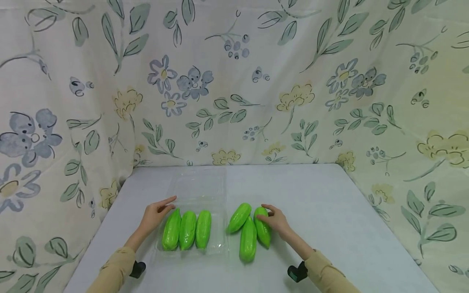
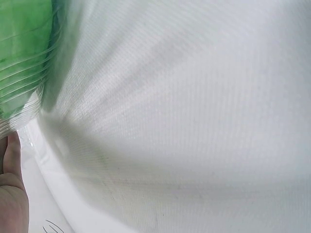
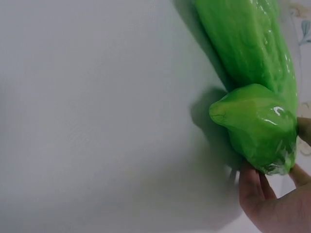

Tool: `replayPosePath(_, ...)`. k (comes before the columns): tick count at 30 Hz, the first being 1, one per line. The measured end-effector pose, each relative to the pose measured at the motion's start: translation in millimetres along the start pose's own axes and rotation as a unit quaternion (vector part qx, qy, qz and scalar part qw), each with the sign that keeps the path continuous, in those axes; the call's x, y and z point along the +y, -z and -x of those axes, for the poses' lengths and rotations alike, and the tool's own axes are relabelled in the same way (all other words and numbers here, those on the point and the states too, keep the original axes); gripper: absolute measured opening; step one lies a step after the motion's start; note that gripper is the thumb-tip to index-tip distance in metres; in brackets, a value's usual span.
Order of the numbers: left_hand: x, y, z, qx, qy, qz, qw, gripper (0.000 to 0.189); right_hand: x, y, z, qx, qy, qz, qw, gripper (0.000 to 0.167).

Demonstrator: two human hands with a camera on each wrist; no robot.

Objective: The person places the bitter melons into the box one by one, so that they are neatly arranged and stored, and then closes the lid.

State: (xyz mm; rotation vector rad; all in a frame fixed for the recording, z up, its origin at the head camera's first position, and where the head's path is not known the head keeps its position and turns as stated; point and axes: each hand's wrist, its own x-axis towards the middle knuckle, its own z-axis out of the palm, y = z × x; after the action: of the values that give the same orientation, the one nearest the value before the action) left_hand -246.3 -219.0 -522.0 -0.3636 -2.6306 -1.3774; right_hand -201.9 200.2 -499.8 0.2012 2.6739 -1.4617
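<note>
your right hand (image 1: 277, 222) holds a green vegetable (image 1: 264, 234) between thumb and fingers, right of the clear box (image 1: 219, 234); two more vegetables (image 1: 248, 242) lie just beside it. your left hand (image 1: 155, 214), fingers fairly straight, touches the box near its far left corner. three vegetables (image 1: 188, 230) sit side by side inside. the lid (image 1: 199, 183) lies open behind, on the white table (image 1: 329, 215), before a flowered curtain (image 1: 227, 73).

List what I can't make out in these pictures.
Left wrist: part of the left hand, lost past the left edge; grip unclear.
Left wrist: the green gourd, cut by the edges and distorted by the ribbed clear container.
Right wrist: the far end of the rear gourd, cut off at the top edge.
Head: part of the rightmost gourd, covered by the right hand.
</note>
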Motion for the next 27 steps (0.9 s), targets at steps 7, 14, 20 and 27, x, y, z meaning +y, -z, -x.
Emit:
replayPosePath(7, -3.0, -0.2, -1.0, 0.0, -0.014, 0.006, 0.9999, 0.034, 2, 7, -2.4, 0.008, -0.006, -0.005, 0.9999, 0.053)
replayPosePath(14, -0.3, 0.8, 0.4, 0.001, -0.021, 0.008, 0.9998, 0.034, 3, 15, -2.6, 0.01, -0.009, -0.018, 0.9997, 0.054)
replayPosePath(20, 3.5, 1.7, 1.7, 0.004, -0.024, 0.005, 0.9997, 0.034, 1, 21, -0.3, 0.004, -0.008, -0.019, 0.9998, 0.056)
replayPosePath(27, 4.8, 2.3, 1.8, 0.002, -0.025, 0.009, 0.9997, 0.034, 2, 25, -2.9, 0.002, -0.016, -0.029, 0.9994, 0.056)
